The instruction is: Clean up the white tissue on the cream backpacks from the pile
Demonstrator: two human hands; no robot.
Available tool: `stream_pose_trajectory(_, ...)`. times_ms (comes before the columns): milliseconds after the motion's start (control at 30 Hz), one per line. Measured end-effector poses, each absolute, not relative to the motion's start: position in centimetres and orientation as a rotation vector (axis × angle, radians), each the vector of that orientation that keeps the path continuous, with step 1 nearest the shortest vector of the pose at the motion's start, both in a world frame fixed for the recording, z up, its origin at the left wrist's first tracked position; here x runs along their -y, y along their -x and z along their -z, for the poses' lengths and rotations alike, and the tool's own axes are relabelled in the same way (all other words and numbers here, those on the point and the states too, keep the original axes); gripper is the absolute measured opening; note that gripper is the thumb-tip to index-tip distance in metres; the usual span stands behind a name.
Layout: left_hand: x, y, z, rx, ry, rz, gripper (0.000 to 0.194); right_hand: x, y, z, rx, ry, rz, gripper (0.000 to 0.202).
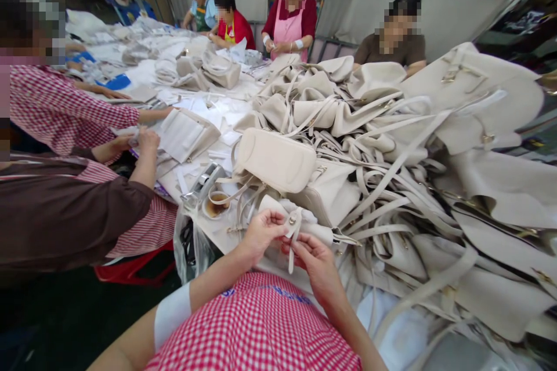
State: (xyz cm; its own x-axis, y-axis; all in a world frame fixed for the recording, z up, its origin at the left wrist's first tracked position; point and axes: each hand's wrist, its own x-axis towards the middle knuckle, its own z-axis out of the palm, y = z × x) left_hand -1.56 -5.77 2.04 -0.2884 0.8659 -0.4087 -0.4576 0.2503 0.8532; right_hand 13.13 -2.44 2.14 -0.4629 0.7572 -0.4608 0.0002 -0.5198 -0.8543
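On the table (pixel 213 228) before you, a cup (pixel 216 206) stands left of the handbag heap (pixel 391 149); behind the heap is a co-worker (pixel 369 53)

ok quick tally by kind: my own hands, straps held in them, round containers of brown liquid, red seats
Own hands, left hand and right hand: 2
Held strap: 1
Round container of brown liquid: 1
Red seat: 1
Total: 5

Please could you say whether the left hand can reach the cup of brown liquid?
Probably yes: the cup looks clear on its near side, though a bag strap loops by it and the left hand pinches a small strap.
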Motion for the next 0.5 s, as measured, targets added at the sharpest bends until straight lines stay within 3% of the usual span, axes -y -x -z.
stream_pose_trajectory(67, 5.7, 1.8, -1.8, -1.228, -0.396, -1.272, 0.041, 2.4, -13.4, -2.1, 1.151, 1.234, -2.016, 0.044)
stream_pose_trajectory(300, 5.8, 3.2, -2.0, -1.362, -0.635, -0.892, 0.032, 1.9, -12.8, -1.2, 1.121, 1.190, -1.923, 0.048)
stream_pose_trajectory(500, 5.5, 3.4, -2.0, -1.390, -0.725, -0.829, 0.027, 1.6, -12.2, -1.2, 1.110, 1.136, -1.892, 0.040)
